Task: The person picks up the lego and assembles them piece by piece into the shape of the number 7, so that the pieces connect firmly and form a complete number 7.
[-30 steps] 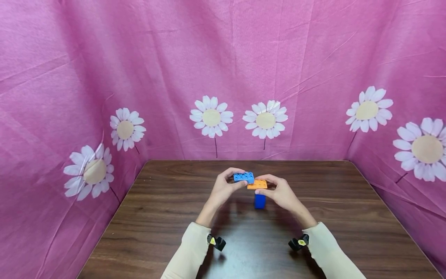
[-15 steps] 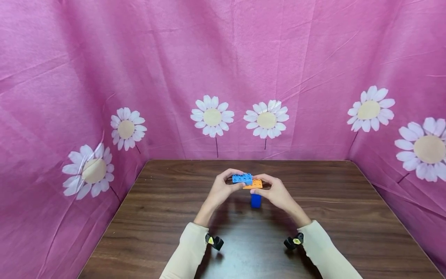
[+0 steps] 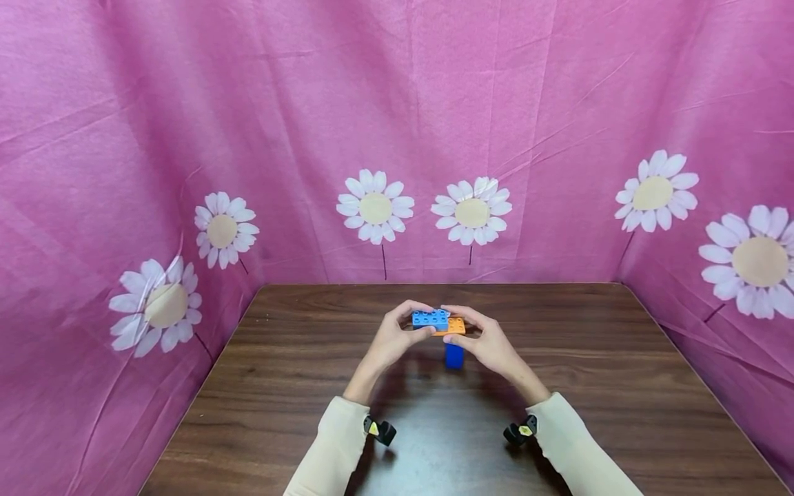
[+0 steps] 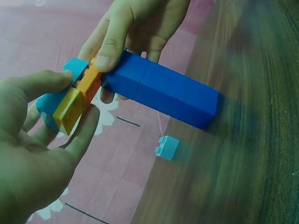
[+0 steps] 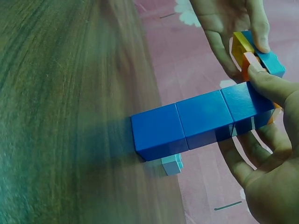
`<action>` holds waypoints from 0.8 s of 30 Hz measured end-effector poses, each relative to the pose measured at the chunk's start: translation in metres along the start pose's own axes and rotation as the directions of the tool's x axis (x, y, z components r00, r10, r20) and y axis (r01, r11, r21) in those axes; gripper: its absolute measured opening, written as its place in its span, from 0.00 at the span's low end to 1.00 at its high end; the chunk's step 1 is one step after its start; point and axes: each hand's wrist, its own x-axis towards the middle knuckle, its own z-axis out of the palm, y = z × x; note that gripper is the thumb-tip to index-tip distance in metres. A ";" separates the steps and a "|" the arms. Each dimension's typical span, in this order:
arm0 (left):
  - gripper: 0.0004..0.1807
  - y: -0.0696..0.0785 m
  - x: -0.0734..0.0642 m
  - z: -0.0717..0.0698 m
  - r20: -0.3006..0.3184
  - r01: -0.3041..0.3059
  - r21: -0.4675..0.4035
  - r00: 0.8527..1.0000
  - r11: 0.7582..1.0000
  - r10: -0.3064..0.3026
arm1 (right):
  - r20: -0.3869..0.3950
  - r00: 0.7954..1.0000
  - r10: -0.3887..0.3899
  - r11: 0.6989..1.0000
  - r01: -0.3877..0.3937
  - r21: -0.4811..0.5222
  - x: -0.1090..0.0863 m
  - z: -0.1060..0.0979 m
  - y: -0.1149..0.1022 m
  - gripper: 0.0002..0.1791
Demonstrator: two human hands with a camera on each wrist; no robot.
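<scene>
My left hand [image 3: 392,337] pinches a light blue toy building brick [image 3: 431,319] between thumb and fingers. Beneath that brick, in the left wrist view, sits a yellow brick [image 4: 68,112]. My right hand [image 3: 495,346] grips an orange brick [image 3: 456,325] at the top of a dark blue column [image 4: 161,88] of three stacked bricks standing on the table. The light blue brick overlaps the orange one's left part; a narrow gap shows between them in the left wrist view, so whether they are fully joined I cannot tell.
A small pale blue brick [image 4: 167,147] stands on the wooden table [image 3: 298,386] behind the column, near the far edge; the head view does not show it. Pink cloth [image 3: 298,138] with printed daisies hangs around the table's back and sides.
The right hand, orange brick and column have shifted a little left. The light blue brick has moved slightly left and now sits lower against the orange brick. Both hands keep their holds.
</scene>
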 end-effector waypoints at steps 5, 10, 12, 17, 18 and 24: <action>0.14 0.002 0.002 0.004 -0.009 0.050 -0.059 0.999 0.997 -0.050 | -0.003 1.000 0.001 1.000 -0.001 -0.001 -0.001 0.000 -0.001 0.27; 0.16 0.002 0.008 0.010 -0.053 0.153 -0.154 0.985 0.976 -0.163 | -0.005 1.000 0.003 1.000 -0.003 -0.004 -0.002 0.000 0.001 0.27; 0.19 0.002 0.010 0.011 -0.034 0.203 -0.217 0.976 0.955 -0.216 | -0.008 1.000 0.006 1.000 -0.006 0.001 -0.002 0.001 0.001 0.26; 0.26 0.001 0.011 0.012 0.071 0.319 -0.358 0.946 0.877 -0.315 | -0.017 1.000 -0.003 1.000 0.003 0.006 -0.002 0.001 0.001 0.26; 0.27 0.001 0.011 0.012 0.093 0.337 -0.373 0.940 0.864 -0.327 | -0.020 1.000 -0.006 1.000 0.007 0.004 -0.002 0.001 0.001 0.26; 0.28 0.001 0.010 0.013 0.151 0.405 -0.395 0.914 0.825 -0.377 | -0.045 0.999 -0.023 1.000 0.023 -0.005 -0.002 0.002 0.005 0.25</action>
